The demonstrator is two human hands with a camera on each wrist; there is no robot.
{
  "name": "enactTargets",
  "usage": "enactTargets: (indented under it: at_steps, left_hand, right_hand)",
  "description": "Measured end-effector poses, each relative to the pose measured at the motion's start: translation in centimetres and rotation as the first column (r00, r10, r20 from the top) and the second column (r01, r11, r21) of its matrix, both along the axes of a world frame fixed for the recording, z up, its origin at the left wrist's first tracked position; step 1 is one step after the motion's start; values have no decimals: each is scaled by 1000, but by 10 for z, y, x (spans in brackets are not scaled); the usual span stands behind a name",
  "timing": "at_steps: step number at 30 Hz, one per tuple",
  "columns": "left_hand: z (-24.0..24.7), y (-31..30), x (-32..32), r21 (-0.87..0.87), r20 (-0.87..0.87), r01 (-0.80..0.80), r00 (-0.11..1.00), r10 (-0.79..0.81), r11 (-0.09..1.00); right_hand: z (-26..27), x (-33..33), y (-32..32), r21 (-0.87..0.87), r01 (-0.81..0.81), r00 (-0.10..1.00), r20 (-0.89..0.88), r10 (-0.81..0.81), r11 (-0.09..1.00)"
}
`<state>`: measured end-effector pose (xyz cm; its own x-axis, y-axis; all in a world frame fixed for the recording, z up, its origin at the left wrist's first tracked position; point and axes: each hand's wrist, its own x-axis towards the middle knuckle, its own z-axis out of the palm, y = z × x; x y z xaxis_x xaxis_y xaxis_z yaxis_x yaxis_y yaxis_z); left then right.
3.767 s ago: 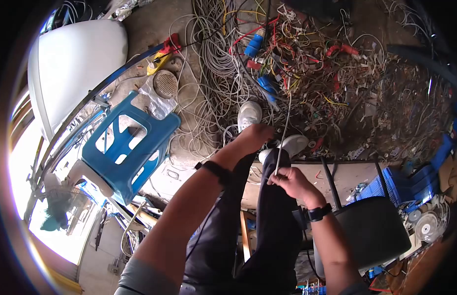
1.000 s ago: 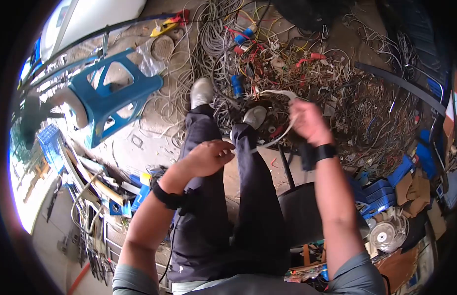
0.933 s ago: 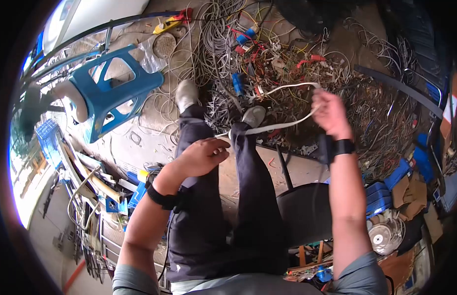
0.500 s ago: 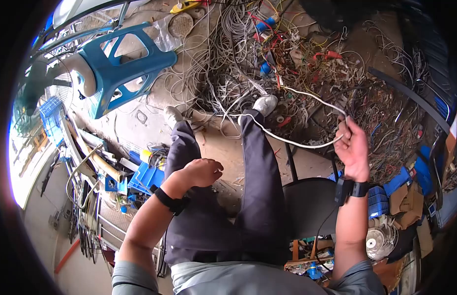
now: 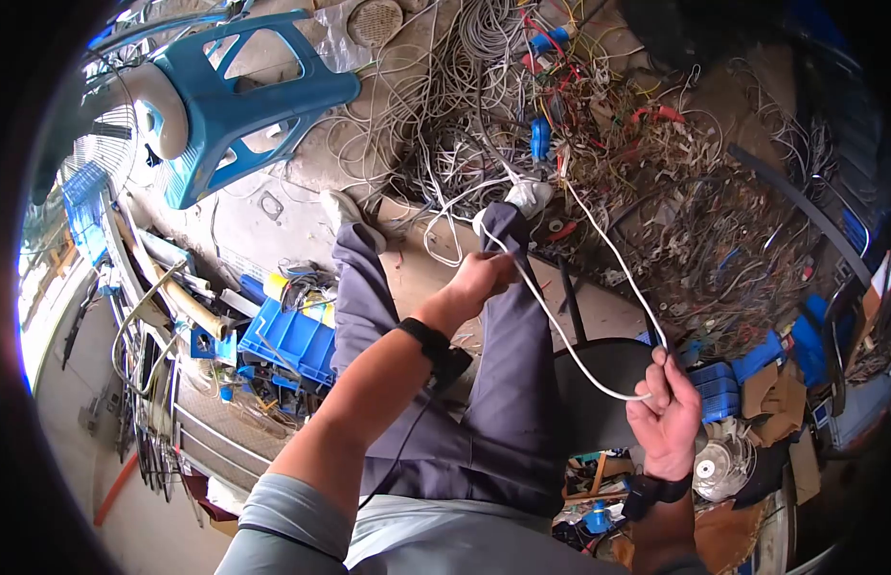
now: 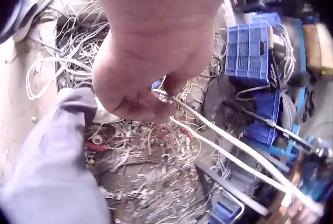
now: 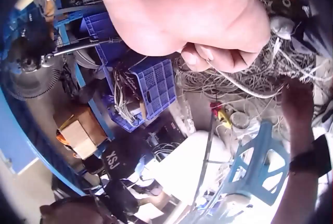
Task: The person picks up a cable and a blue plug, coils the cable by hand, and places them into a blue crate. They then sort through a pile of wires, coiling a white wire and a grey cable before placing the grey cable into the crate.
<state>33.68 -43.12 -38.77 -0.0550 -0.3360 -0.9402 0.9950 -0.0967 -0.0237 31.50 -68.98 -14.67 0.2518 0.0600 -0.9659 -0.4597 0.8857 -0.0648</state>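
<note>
A white cable (image 5: 613, 392) runs in a loop between my hands above my right leg. My right hand (image 5: 666, 412), palm up near the black chair seat, pinches the cable at its fingertips. In the right wrist view, the curled fingers of the right hand (image 7: 197, 21) have the cable (image 7: 250, 91) coming out of them. Over my right knee, my left hand (image 5: 486, 276) grips the cable's other side. Two strands of cable (image 6: 225, 131) lead away from the left hand (image 6: 140, 73) in the left wrist view. One strand reaches down to the wire pile.
Wire scraps (image 5: 714, 230) cover the floor ahead to the right, with tangled grey cables (image 5: 489, 29) beyond my shoes. A blue stool (image 5: 216, 115) lies tipped at the left, above a blue crate (image 5: 290, 335). A black chair seat (image 5: 594, 422) stands beside my right leg.
The right hand first moved out to the right with the cable, then back toward my body. My left hand, loose over my leg half a second ago, has reached forward and taken the cable.
</note>
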Motion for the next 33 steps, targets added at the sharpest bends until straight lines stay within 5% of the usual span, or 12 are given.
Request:
enactTargets:
  at_steps: [4, 8, 11, 12, 13, 15, 18, 20, 23, 26, 30, 33]
  left_hand:
    - [6, -6, 19, 50, -97, -261, 959, 265, 964]
    - [31, 7, 25, -106, 13, -146, 989, 149, 984]
    - [62, 22, 8, -353, 191, 183, 974, -121, 918]
    - [74, 26, 0, -451, 294, 317, 935, -196, 835]
    - [86, 27, -14, -445, 326, 333, 925, -197, 831]
    - [110, 32, -37, -413, 443, 446, 860, -253, 794]
    - [169, 31, -19, -342, 639, 721, 648, -414, 603]
    - [186, 25, -37, -346, 693, 684, 648, -316, 643]
    - [201, 24, -25, -315, 749, 681, 606, -268, 662]
    - [207, 34, -13, -289, 773, 745, 552, -312, 602]
    - [200, 57, -9, -330, 742, 770, 569, -354, 546]
    - [178, 84, 13, -103, 808, 861, 365, -463, 498]
  right_hand:
    - [0, -16, 3, -49, -60, 996, -74, 57, 997]
    - [-33, -38, -17, -288, -496, 865, -240, 440, 819]
    - [-84, -83, -58, -245, -762, 647, -347, 679, 600]
    - [-97, -89, -62, -381, -922, 270, -491, 829, 75]
    - [-105, -89, -63, -392, -789, -111, -667, 737, -473]
    - [-88, -17, -24, -449, -561, -191, -747, 636, -696]
    - [-82, 54, 33, -472, -836, -141, -308, 941, -280]
    - [-104, 55, 72, -408, -863, -283, -99, 954, -298]
    - [-128, 51, 129, -362, -644, -731, 33, 681, -674]
    - [-148, 26, 150, -247, -766, -643, 315, 698, -594]
    - [-154, 26, 146, -369, -871, -399, 147, 905, -324]
    - [-121, 37, 126, -461, -724, -549, -64, 833, -513]
